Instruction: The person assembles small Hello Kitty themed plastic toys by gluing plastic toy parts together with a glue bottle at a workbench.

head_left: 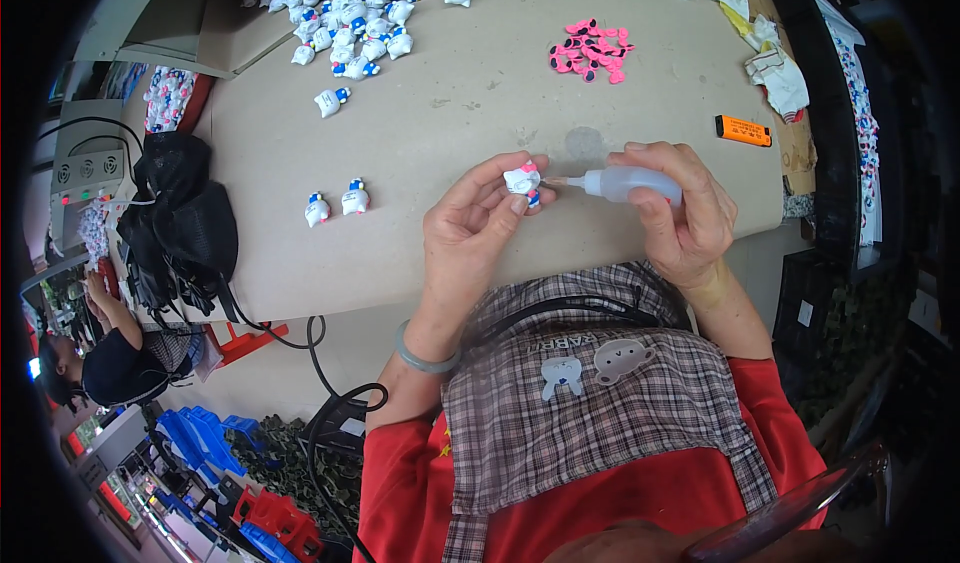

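Between the thumb and fingers of my left hand (475, 208) is a small white figurine (522, 180) with blue and pink parts. My right hand (685, 208) grips a translucent squeeze bottle (630, 184), held sideways. Its thin nozzle points left and reaches the figurine's edge; whether the tip touches cannot be made out. Left of my left hand, two more white-and-blue figurines (355, 197) stand on the table (420, 113). Another figurine (328, 101) lies farther back, near a large heap of the same figurines (350, 13).
Small pink pieces (590, 51) with dark spots lie in a pile at the back. An orange box-shaped item (743, 131) and white gloves (778, 81) are at the right. A black bag (185, 203) and cable border the left edge. Another person (120, 348) sits at far left.
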{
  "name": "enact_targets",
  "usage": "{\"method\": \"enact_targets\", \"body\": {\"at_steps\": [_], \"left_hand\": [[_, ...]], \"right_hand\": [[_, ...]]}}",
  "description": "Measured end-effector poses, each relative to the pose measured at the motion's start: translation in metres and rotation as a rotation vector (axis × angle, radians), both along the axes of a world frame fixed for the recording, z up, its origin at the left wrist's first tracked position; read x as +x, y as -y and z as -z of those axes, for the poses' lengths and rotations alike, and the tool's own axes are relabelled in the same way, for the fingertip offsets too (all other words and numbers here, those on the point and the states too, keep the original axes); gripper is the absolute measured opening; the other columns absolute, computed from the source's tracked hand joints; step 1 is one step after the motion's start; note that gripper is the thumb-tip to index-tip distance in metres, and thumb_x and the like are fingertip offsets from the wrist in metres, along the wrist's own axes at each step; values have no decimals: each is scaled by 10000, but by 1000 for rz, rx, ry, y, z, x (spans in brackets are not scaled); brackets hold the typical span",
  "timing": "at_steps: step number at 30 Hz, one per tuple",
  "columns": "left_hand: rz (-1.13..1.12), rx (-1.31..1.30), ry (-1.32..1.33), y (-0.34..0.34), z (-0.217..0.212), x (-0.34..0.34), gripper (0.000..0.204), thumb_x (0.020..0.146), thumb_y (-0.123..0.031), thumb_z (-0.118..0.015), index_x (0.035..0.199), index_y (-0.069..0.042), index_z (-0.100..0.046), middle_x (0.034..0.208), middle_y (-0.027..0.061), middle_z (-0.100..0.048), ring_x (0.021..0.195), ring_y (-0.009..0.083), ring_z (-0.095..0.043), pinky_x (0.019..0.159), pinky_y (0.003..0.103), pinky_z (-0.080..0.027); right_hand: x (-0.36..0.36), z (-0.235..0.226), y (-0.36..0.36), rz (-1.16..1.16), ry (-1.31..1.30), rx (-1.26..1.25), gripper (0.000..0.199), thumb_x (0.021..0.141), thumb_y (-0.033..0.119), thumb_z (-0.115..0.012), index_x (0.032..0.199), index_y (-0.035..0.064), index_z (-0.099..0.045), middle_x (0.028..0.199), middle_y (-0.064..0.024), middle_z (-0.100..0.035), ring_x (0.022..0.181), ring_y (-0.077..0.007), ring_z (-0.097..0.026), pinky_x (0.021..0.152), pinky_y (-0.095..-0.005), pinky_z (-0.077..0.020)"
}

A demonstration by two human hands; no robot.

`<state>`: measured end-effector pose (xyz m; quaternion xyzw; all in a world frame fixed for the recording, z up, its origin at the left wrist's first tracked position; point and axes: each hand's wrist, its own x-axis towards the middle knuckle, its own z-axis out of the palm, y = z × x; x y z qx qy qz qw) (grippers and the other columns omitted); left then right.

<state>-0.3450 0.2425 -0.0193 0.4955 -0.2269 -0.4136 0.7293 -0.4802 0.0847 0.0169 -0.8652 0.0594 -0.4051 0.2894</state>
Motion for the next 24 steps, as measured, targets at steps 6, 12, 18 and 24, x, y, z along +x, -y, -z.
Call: {"method": "enact_targets", "body": {"at_steps": [6, 12, 18, 24], "left_hand": [[-17, -11, 6, 0, 0, 0, 345, 911, 30, -556, 1254, 48, -529, 1209, 238, -600, 988, 234, -663, 865, 314, -532], [3, 18, 3, 0, -1, 0, 341, 920, 58, -517, 1260, 49, -518, 1206, 178, -610, 1009, 207, -649, 874, 291, -516], [-24, 12, -7, 1, -1, -1, 348, 906, 28, -566, 1252, 51, -530, 1187, 226, -615, 974, 223, -665, 852, 302, -532], [-24, 27, -7, 1, -1, 0, 352, 903, 38, -563, 1253, 51, -529, 1191, 226, -614, 978, 226, -665, 856, 302, -529]], "right_hand": [[-3, -1, 1, -19, 9, 10, 303, 866, 142, -681, 1080, -44, -574, 904, -132, -684, 682, -218, -653, 555, -285, -515], [-1, 3, -1, -32, 27, 8, 304, 861, 138, -684, 1077, -46, -575, 909, -134, -683, 681, -221, -652, 552, -285, -514], [2, 6, 0, -38, 33, -10, 307, 854, 129, -689, 1075, -50, -574, 925, -141, -680, 680, -226, -651, 553, -289, -515], [1, 4, 0, -12, 2, -3, 304, 857, 128, -685, 1079, -49, -575, 913, -140, -679, 686, -223, -654, 561, -289, -520]]}}
